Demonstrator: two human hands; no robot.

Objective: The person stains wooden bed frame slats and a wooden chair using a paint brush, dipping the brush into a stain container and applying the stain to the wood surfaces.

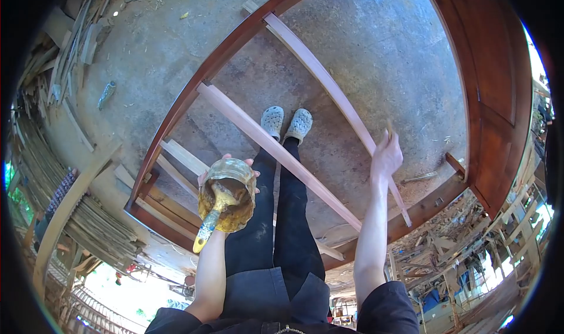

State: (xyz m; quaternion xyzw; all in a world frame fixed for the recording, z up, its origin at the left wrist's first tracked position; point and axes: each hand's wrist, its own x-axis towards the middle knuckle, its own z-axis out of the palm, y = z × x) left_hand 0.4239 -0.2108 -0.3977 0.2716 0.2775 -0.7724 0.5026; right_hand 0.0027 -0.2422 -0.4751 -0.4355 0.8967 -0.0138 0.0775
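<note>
My left hand (pixel 257 173) is wrapped round a cut-off, crusted pot (pixel 232 170) with yellow-brown residue. A paintbrush (pixel 212 219) rests in the pot, its speckled blue and yellow handle sticking out over the rim towards me. My right hand (pixel 386 155) is closed in a pinch above a pale pinkish wooden slat (pixel 329 84). Something small and brownish blurs at its fingertips, too unclear to name. Another pale slat (pixel 282 155) crosses the reddish-brown wooden frame (pixel 202 75), passing in front of my legs.
Dark panelled wood (pixel 499 99) forms the frame's right end. My feet in light clogs (pixel 286 123) stand on the concrete floor (pixel 158 58) inside the frame. Wood strips (pixel 100 228) are stacked at left, near a small bottle (pixel 107 94). Scrap wood (pixel 458 246) lies at right.
</note>
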